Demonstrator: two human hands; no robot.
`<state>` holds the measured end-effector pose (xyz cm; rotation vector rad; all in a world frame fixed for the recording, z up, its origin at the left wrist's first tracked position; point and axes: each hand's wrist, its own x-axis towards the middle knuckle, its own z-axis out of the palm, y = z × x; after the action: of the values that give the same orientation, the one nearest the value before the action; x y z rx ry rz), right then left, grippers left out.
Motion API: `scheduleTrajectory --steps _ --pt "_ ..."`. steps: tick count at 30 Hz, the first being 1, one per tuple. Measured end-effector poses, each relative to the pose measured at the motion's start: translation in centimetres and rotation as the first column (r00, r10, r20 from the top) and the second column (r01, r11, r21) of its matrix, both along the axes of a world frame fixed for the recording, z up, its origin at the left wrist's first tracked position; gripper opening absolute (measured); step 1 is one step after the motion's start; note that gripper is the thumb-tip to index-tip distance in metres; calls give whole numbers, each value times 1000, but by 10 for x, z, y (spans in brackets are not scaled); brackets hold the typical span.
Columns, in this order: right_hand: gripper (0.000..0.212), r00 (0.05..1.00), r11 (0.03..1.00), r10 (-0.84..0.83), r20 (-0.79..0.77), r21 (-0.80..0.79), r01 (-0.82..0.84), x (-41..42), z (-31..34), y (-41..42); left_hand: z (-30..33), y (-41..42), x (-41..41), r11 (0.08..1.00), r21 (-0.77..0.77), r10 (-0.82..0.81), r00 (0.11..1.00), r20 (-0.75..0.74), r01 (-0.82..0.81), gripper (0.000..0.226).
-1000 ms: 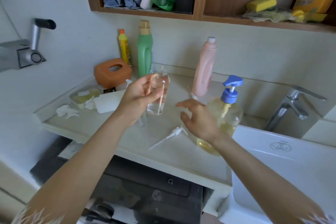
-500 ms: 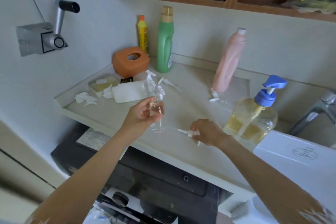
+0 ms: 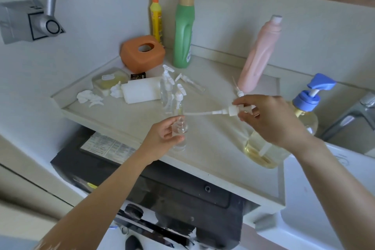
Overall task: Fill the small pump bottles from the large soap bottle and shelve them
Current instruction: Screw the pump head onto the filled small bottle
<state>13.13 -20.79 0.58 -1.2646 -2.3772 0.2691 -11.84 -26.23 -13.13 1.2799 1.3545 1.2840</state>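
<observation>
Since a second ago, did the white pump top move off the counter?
Yes. The right hand lifted the pump top off the counter; it now hangs sideways, tube tip near the small bottle in the left hand.

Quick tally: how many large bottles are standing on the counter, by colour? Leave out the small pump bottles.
Yellow bottle: 1
Green bottle: 1
Pink bottle: 1
Clear soap bottle with blue pump: 1
Total: 4
</observation>
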Motion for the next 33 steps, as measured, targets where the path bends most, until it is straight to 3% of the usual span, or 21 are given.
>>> scheduleTrajectory --steps 9,13,17,20,24,28,32,33 --pt "27 959 980 183 217 35 -195 -24 34 9 0 5 8 998 -10 -58 998 -32 58 51" --pt "29 881 944 305 361 5 -329 -57 41 20 -1 11 20 994 -25 -110 993 -43 109 50" --pt "30 786 932 349 510 -103 -348 -84 13 28 -2 17 36 987 -30 -161 984 -78 159 47" --pt "32 750 946 324 577 -175 -273 -84 -6 36 -2 19 42 990 -13 -139 983 -122 139 44" --pt "44 762 978 172 624 -14 -209 -87 -17 37 -1 18 43 995 20 -96 985 -146 100 41" --pt "35 730 946 321 604 -170 -275 -80 -9 44 -4 19 44 996 21 -86 982 -169 91 43" --pt "46 779 974 171 602 17 -228 -87 -20 35 -7 19 45 996 29 -75 980 -183 82 41" --pt "47 778 972 186 600 3 -234 -86 -20 37 -7 19 46 996 30 -71 980 -184 78 42"
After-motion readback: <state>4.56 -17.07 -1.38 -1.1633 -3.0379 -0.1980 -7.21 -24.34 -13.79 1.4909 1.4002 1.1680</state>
